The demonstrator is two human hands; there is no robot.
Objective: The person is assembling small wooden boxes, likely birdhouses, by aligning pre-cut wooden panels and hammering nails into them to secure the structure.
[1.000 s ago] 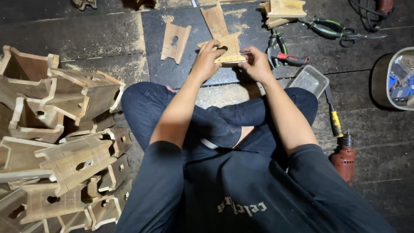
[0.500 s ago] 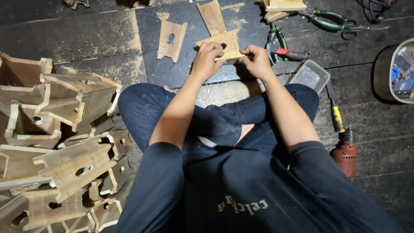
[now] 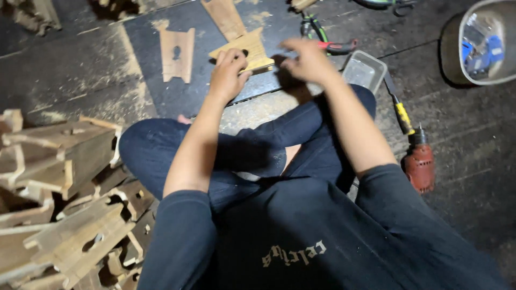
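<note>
Floor (image 3: 80, 70): dark boards with pale sawdust; the person sits on them with legs crossed.
Wood stack (image 3: 59, 177): many cut wooden pieces piled at the person's left side, well apart from the hands.
Drill (image 3: 416, 156): red, lying on the floor by the right knee, not touched.
Flat piece (image 3: 176, 53): a notched wooden board with a hole, lying alone, near the left hand.
Tray (image 3: 364, 69): small and clear, just beside the right wrist.
Pliers (image 3: 322, 37): green and red handles, behind the right hand.
Wooden block (image 3: 248, 49): it lies on the floor in front of the knees.
Left hand (image 3: 228, 75): fingers curled and pressed on the block's near edge.
Right hand (image 3: 306, 59): half a second ago it was touching the block; now it is off to the side, blurred, fingers loosely bent, holding nothing that I can see.
Meaning: probably only the left hand keeps the block in place now.
</note>
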